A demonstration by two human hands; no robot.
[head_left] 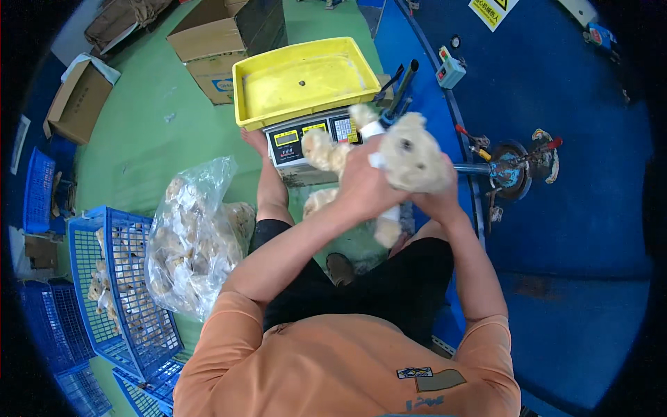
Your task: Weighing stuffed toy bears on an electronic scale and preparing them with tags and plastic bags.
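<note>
A cream plush bear is held up in front of me, its head toward the right and its limbs sticking out left and downward. My left hand is closed around its body, near a white patch at the neck. Under the head, my right hand grips it from the right, fingers mostly hidden behind the plush. A metal tube runs from the blue machine to just beside my right hand. Whether its end enters the bear is hidden.
Beyond the bear, a yellow tray sits on a digital scale. On my left are a clear bag of plush pieces and a blue crate. A cardboard box stands farther off. Blue machine panels fill the right.
</note>
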